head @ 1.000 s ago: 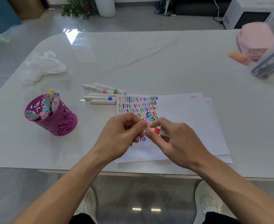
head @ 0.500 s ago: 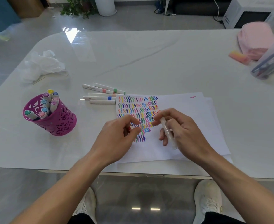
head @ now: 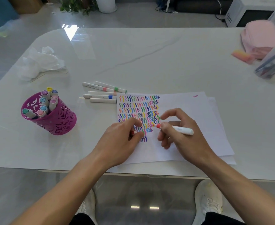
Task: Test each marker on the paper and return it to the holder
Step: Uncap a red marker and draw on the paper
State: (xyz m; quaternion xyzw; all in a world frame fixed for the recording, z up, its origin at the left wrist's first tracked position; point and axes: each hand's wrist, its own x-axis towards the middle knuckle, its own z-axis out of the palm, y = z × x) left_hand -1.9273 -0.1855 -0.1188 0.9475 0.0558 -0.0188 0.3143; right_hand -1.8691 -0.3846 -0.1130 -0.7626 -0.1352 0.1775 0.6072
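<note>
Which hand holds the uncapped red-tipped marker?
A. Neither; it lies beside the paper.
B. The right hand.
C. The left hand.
B: the right hand grips the red-tipped marker, tip toward the squiggles on the paper, while the left hand pinches only a small red cap.

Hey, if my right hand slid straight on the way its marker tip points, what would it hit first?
Most likely the left hand holding the red cap: the right hand aims its red-tipped marker leftward over the paper at those fingers. Height is unclear.
</note>
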